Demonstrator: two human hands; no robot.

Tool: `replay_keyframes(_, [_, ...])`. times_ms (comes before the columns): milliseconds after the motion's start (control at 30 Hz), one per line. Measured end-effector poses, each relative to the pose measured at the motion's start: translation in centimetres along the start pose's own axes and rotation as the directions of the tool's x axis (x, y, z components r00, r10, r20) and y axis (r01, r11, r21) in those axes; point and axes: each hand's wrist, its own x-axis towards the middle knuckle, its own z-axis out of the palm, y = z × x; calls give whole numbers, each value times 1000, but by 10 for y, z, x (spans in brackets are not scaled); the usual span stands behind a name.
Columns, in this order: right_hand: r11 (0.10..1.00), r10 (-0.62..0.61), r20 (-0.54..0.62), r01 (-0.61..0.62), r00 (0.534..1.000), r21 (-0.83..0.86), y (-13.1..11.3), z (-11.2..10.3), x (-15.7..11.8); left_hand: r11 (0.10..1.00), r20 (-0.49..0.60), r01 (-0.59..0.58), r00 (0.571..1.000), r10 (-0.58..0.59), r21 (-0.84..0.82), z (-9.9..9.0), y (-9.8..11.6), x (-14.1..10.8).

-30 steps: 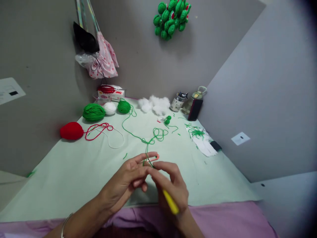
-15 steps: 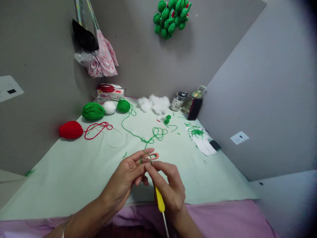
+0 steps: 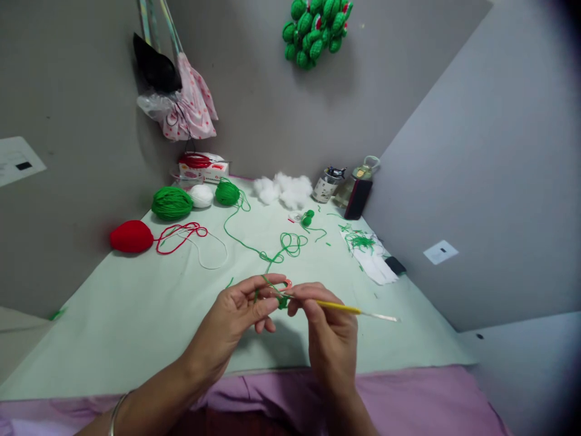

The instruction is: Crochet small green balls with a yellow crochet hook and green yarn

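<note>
My left hand (image 3: 242, 309) pinches a small green crochet piece (image 3: 283, 301), and green yarn (image 3: 271, 281) passes over its raised index finger. Closed around the yellow handle of a crochet hook (image 3: 338, 306) is my right hand (image 3: 333, 330). The hook lies nearly level, its tip at the green piece and its bare metal end pointing right. An orange stitch marker (image 3: 287, 284) shows just behind the fingertips. From there the yarn runs back in loose loops (image 3: 293, 243) to a green yarn ball (image 3: 227, 193).
Red yarn (image 3: 131, 237), a larger green ball (image 3: 172, 203) and white yarn (image 3: 201, 196) sit at the left. White stuffing (image 3: 284, 190), a tin (image 3: 327, 185) and a dark phone-like object (image 3: 358, 198) stand along the back. Green scraps (image 3: 362, 241) lie on white paper (image 3: 378, 269) at right.
My right hand has turned and shifted right, swinging the hook from pointing down toward me to nearly level. The green piece now shows between the hands. My left hand stays almost in place.
</note>
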Motion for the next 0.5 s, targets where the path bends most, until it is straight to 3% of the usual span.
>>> replay_keyframes(100, [988, 104, 23, -106, 994, 112, 2, -4, -1, 1000, -2, 2, 1000, -2, 14, -2, 2, -1])
replay_keyframes(167, [994, 91, 33, -93, 995, 53, -1, -7, -2, 1000, -19, -2, 1000, 2, 23, -3, 4, -2])
replay_keyframes(267, [958, -134, 115, 159, 984, -241, -5, -11, -6, 998, -50, -46, 998, 48, 44, -2, 5, -3])
replay_keyframes(367, [721, -370, 320, 487, 872, -494, -3, -12, -9, 997, -63, -74, 995, 76, 35, -1, 4, -2])
replay_keyframes(433, [569, -444, 401, 598, 801, -564, 0, -10, -10, 998, -53, -51, 997, 50, -19, 0, 4, -1])
replay_keyframes(500, [550, -471, 394, 612, 789, -568, 3, -9, -10, 995, -13, 16, 1000, -18, -96, 1, 5, -1])
